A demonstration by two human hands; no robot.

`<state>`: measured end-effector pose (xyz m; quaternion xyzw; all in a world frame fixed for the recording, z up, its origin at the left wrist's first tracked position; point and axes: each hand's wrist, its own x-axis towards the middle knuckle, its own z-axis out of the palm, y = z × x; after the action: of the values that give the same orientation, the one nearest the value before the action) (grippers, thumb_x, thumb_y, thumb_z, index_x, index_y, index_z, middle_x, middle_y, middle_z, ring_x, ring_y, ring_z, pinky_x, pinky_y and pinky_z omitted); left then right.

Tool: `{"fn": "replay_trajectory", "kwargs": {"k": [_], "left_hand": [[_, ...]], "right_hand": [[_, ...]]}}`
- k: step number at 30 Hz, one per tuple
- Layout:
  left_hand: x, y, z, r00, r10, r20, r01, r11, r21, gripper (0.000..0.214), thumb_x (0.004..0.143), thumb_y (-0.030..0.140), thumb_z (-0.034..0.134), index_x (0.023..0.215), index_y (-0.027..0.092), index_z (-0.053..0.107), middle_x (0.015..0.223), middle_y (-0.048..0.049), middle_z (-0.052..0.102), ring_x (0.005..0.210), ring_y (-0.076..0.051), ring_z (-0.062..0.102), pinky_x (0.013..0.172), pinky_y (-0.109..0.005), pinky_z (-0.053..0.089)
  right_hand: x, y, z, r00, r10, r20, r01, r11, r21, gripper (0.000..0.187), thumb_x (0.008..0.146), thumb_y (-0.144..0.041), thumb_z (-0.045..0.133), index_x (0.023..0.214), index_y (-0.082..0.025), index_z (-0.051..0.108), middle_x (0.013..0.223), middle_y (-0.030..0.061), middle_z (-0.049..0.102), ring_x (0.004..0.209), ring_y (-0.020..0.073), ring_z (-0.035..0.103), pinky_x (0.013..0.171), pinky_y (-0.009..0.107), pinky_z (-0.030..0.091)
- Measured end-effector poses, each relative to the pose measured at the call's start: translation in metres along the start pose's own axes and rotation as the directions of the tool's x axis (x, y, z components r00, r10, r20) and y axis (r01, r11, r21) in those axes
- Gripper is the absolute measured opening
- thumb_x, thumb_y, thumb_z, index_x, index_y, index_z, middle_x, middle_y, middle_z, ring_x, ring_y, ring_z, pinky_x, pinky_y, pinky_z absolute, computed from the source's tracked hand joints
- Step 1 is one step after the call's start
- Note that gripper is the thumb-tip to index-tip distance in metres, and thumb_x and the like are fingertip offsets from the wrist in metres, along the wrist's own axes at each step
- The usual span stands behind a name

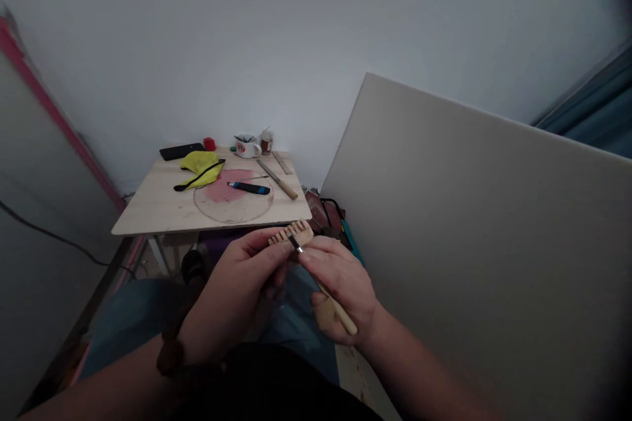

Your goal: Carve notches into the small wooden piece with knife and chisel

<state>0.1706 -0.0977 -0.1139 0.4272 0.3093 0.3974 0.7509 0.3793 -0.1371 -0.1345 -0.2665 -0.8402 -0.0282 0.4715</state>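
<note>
My left hand (251,266) is closed around a small pale wooden comb (302,234), its row of short teeth turned upward and away from me. My right hand (340,283) grips a thin tool with a wooden handle (340,316), a shiny metal collar and a dark tip; it looks like a small brush, though a blade cannot be ruled out. The dark tip rests at or just over the comb's face, beside the teeth. Fingers of both hands meet near the comb, and the left fingertips are partly hidden beneath it.
Ahead stands a low wooden table (148,210) with a utility knife (249,188), a wooden-handled file (279,181), a yellow cloth (202,168), a black phone-like slab (182,151), a white mug (247,146) and a small jar (266,141). A large pale panel (469,230) leans at right.
</note>
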Motion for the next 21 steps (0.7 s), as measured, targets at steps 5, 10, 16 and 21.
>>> {"fn": "replay_trajectory", "kwargs": {"k": [5,10,16,21], "left_hand": [[0.0,0.003,-0.002,0.999,0.034,0.014,-0.034,0.999,-0.021,0.031,0.101,0.037,0.083,0.078,0.021,0.068,0.06,0.0052,0.057,0.055,-0.01,0.044,0.056,-0.022,0.04],[-0.002,0.005,-0.002,0.999,0.044,0.029,-0.043,0.999,-0.025,0.02,0.1,0.034,0.081,0.088,0.02,0.075,0.062,0.0055,0.058,0.056,-0.01,0.043,0.056,-0.023,0.038],[-0.001,0.005,-0.006,0.997,0.059,0.039,-0.06,0.997,0.041,0.017,0.103,0.035,0.08,0.095,0.02,0.079,0.064,0.0056,0.057,0.058,-0.01,0.043,0.056,-0.022,0.036],[-0.002,0.008,-0.007,0.998,0.063,0.024,-0.065,0.993,0.094,0.026,0.102,0.032,0.077,0.08,0.02,0.071,0.062,0.0047,0.053,0.058,-0.01,0.042,0.054,-0.022,0.033]], "right_hand": [[0.0,-0.007,-0.003,0.999,0.047,-0.022,-0.046,0.998,0.032,0.062,0.104,-0.021,0.058,0.166,-0.017,0.062,0.133,0.018,0.085,0.122,0.0325,0.084,0.105,0.056,0.072],[0.001,-0.017,-0.002,0.987,0.146,-0.074,-0.14,0.987,0.078,0.054,0.107,-0.02,0.056,0.16,-0.02,0.067,0.131,0.0147,0.086,0.127,0.0319,0.084,0.107,0.053,0.072],[0.005,-0.025,-0.006,0.977,0.194,-0.09,-0.189,0.98,0.063,0.049,0.105,-0.017,0.059,0.152,-0.02,0.073,0.134,0.0144,0.086,0.129,0.0317,0.084,0.111,0.052,0.073],[0.012,-0.025,-0.014,0.979,0.197,-0.049,-0.191,0.976,0.105,0.054,0.099,-0.012,0.06,0.15,-0.02,0.074,0.131,0.0122,0.088,0.127,0.0299,0.085,0.11,0.049,0.073]]}}
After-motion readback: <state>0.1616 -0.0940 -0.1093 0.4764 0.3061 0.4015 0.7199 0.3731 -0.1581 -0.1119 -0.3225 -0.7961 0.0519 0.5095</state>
